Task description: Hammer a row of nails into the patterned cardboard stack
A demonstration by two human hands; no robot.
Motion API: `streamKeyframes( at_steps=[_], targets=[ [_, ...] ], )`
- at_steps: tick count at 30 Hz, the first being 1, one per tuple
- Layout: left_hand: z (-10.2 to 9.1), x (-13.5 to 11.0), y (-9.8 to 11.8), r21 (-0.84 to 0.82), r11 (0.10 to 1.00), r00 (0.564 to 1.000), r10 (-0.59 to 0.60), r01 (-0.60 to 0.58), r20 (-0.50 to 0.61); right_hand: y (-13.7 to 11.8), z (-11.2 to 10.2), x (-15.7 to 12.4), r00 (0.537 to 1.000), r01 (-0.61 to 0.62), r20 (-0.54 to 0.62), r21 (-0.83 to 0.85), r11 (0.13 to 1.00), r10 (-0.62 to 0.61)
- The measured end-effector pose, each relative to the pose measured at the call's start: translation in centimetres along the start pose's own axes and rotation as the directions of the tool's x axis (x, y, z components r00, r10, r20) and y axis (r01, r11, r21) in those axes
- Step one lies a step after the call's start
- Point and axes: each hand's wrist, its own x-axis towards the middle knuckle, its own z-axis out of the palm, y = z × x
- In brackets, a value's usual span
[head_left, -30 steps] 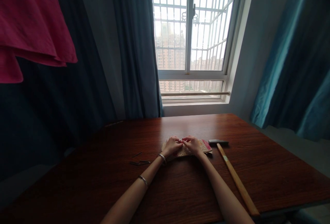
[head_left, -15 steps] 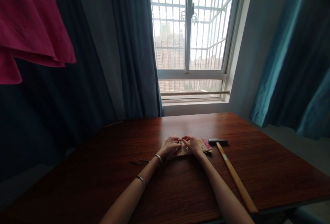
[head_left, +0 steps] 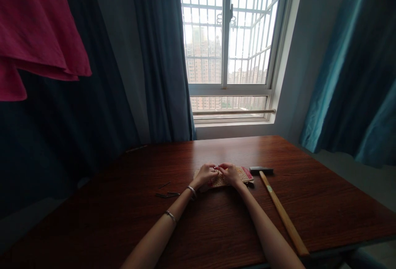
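Note:
My left hand (head_left: 206,174) and my right hand (head_left: 229,173) meet fingertip to fingertip over a flat cream and pink patterned piece (head_left: 245,174) on the table. The fingers of both are closed in a pinch. Between the fingertips is something small, thin and dark, too small to name. The patterned piece is dotted with yellow and dark spots, and its middle is partly covered by my hands. Left of my left hand lie several thin dark metal rods (head_left: 173,193). Right of the patterned piece rests a hammer (head_left: 283,215) with a wooden handle.
The brown wooden table (head_left: 216,236) runs up to a wall with a barred window (head_left: 225,89). Blue curtains (head_left: 167,95) hang on both sides. A pink cloth (head_left: 40,25) hangs at the upper left. The hammer's handle reaches the table's near right edge.
Both hands stay in nearly the same place with their fingertips together. My left forearm and wrist have shifted very slightly to the right. The hammer and metal rods have not moved.

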Motion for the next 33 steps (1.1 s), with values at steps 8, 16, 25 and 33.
streamKeyframes(
  at_steps=[8, 16, 25, 33],
  targets=[
    [1.4, 0.6, -1.2, -0.026, 0.999, 0.998, -0.031, 0.030, -0.051, 0.4, 0.2, 0.1, 0.999, 0.019, -0.029, 0.006, 1.000, -0.019],
    [1.4, 0.6, -1.2, -0.084, 0.995, 0.998, -0.052, 0.049, -0.040, 0.3, 0.2, 0.0, 1.000, 0.015, -0.024, 0.019, 1.000, -0.014],
    [1.2, 0.2, -1.2, -0.040, 0.998, 0.998, -0.049, 0.048, -0.043, -1.9, -4.7, -0.3, 0.970, -0.092, -0.216, 0.081, 0.992, 0.108],
    [1.4, 0.2, -1.6, -0.060, 0.998, 0.998, -0.029, 0.026, -0.050, -2.3, -11.7, -4.6, 0.944, -0.225, -0.302, -0.286, 0.931, 0.135]
  ],
)
